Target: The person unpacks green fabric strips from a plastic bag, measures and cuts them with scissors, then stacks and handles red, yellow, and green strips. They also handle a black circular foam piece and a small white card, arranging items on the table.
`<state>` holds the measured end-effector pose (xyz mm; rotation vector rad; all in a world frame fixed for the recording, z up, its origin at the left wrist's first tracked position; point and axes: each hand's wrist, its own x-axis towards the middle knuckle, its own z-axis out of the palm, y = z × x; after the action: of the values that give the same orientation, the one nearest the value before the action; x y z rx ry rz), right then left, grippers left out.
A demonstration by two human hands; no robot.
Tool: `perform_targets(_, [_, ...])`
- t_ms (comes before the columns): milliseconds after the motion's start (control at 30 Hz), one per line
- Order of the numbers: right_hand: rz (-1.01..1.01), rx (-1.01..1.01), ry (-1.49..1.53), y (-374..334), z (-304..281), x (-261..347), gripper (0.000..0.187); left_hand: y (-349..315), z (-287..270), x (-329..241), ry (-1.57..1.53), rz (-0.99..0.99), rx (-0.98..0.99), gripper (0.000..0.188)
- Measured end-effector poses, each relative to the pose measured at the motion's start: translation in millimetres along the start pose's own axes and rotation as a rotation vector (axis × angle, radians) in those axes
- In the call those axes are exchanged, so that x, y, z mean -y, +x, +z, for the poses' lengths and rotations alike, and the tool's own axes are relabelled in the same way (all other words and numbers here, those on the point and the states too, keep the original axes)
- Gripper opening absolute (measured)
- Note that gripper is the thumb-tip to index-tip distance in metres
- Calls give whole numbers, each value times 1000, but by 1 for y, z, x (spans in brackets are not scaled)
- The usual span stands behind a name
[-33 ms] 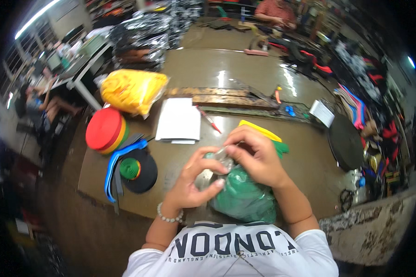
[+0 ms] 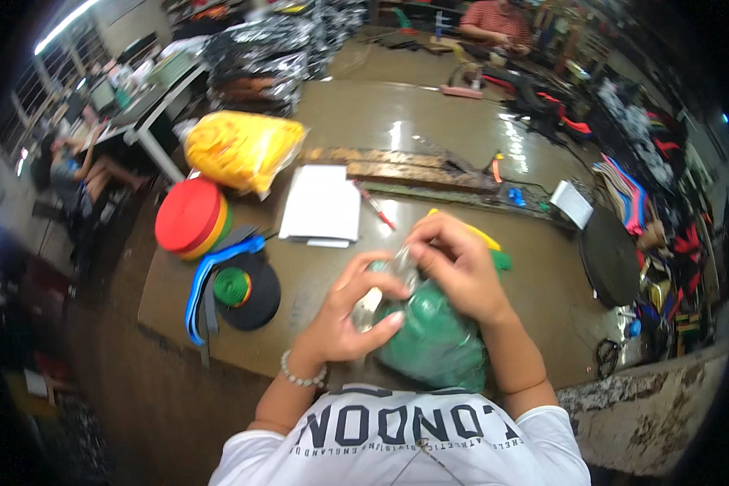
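Note:
A clear plastic bag with green contents (image 2: 433, 340) rests on the table edge close to my body. My right hand (image 2: 460, 267) pinches the gathered clear top of this bag between thumb and fingers. From the other side, my left hand (image 2: 350, 312) curls round the same plastic neck, its thumb lower down against the bag. A beaded bracelet circles my left wrist. What the green contents are cannot be made out through the plastic. Behind my right hand lie a yellow strip (image 2: 482, 236) and a green piece, both partly covered.
Left on the table (image 2: 316, 283) are a red, yellow and green webbing roll (image 2: 188, 217), a black roll (image 2: 259, 304), blue straps (image 2: 198, 287) and a bagged yellow bundle (image 2: 243, 150). White paper (image 2: 322, 202) and a red pen (image 2: 374, 204) lie ahead. A large black roll (image 2: 611, 257) stands right.
The view has shifted slightly. My right hand has drawn the bag's clear neck up a little, and more plastic shows between my hands.

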<state>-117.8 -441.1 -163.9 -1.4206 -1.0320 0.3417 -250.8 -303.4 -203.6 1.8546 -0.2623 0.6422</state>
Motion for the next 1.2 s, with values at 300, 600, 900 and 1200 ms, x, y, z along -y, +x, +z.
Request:
perform_targets(300, [-106, 183, -471, -45, -48, -33, 62, -49, 38, 40, -361, -328, -373, 114])
perform_targets(600, [868, -53, -116, -211, -79, -37, 77, -61, 34, 64, -317, -494, -459, 106])
perform_targets(900, [450, -414, 312, -211, -30, -76, 110, -1, 35, 24, -484, -366, -315, 109])
perform_targets(1200, [535, -238, 324, -192, -19, -92, 54, 129, -116, 24, -268, -138, -507, 107])
